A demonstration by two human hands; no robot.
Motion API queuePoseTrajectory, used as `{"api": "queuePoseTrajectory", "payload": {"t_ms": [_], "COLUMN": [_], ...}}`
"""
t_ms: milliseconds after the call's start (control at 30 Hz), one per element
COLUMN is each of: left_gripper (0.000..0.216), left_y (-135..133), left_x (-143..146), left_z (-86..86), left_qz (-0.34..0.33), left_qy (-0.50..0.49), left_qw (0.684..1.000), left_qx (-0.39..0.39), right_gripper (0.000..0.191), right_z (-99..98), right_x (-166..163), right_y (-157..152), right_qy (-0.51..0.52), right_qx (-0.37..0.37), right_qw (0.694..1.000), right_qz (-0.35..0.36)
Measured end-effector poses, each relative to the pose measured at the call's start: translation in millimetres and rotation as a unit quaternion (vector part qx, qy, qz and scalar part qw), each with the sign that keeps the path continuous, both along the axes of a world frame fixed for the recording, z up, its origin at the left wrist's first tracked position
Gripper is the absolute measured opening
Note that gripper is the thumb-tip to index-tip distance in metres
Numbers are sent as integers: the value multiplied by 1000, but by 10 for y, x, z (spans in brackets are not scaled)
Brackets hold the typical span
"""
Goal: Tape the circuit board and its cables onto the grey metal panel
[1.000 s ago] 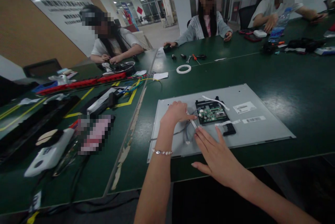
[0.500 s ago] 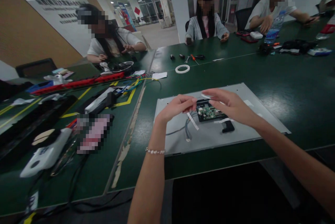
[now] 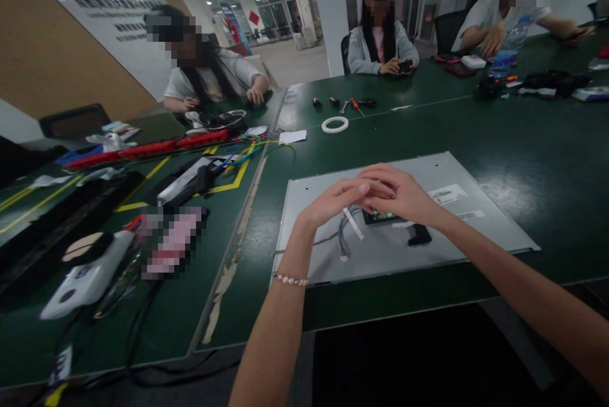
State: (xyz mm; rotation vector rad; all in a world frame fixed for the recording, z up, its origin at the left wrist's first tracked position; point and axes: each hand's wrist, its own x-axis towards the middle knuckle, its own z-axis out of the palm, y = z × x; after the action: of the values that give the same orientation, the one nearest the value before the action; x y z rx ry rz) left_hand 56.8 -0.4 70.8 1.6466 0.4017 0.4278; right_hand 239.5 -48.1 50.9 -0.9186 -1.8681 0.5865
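My left hand point(image 3: 333, 201) and my right hand point(image 3: 405, 195) meet fingertip to fingertip just above a grey metal panel point(image 3: 480, 174) lying flat on the green table. Both have their fingers curled and pressed together; what they pinch is hidden. A white strip point(image 3: 353, 223) hangs under my left fingertips, beside a grey cable point(image 3: 340, 241) that loops on the panel. The green circuit board point(image 3: 380, 217) is mostly covered by my hands. A black part point(image 3: 419, 234) lies on the panel below my right wrist. My left wrist wears a bead bracelet.
A white tape ring point(image 3: 334, 125) and small tools point(image 3: 353, 103) lie beyond the panel. To the left are a red power strip point(image 3: 157, 148), coloured wires, black housings and a white device point(image 3: 88, 279). Three people sit at the far side of the tables.
My right hand rose from flat on the panel's near edge and came over the circuit board to meet my left hand. My left hand lifted slightly off the panel.
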Motion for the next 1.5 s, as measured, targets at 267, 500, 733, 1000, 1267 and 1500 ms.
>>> {"api": "queuePoseTrajectory", "payload": {"t_ms": [267, 500, 733, 1000, 1267, 1500], "left_gripper": [63, 68, 69, 71, 74, 75], "left_y": [-11, -32, -33, -43, -45, -55], "left_x": [46, 103, 131, 130, 97, 103], "left_z": [9, 14, 5, -6, 12, 35], "left_qz": [-9, 4, 14, -3, 0, 29], "left_qy": [-49, -48, -59, -39, -56, -50], "left_qw": [998, 997, 996, 996, 995, 992], "left_qx": [-32, -54, -71, -79, -88, -108], "right_gripper": [17, 13, 9, 13, 21, 18], "right_z": [-7, -32, -51, -108, -79, -108], "right_x": [-31, -55, -89, -69, 14, 39], "right_y": [-47, -64, -85, -57, -46, -37], "right_qy": [14, -3, 19, 17, 23, 99], "right_qx": [6, 51, 57, 22, -21, -43], "right_qw": [994, 985, 978, 983, 993, 983], "right_qz": [-105, -163, -199, -183, -112, -148]}}
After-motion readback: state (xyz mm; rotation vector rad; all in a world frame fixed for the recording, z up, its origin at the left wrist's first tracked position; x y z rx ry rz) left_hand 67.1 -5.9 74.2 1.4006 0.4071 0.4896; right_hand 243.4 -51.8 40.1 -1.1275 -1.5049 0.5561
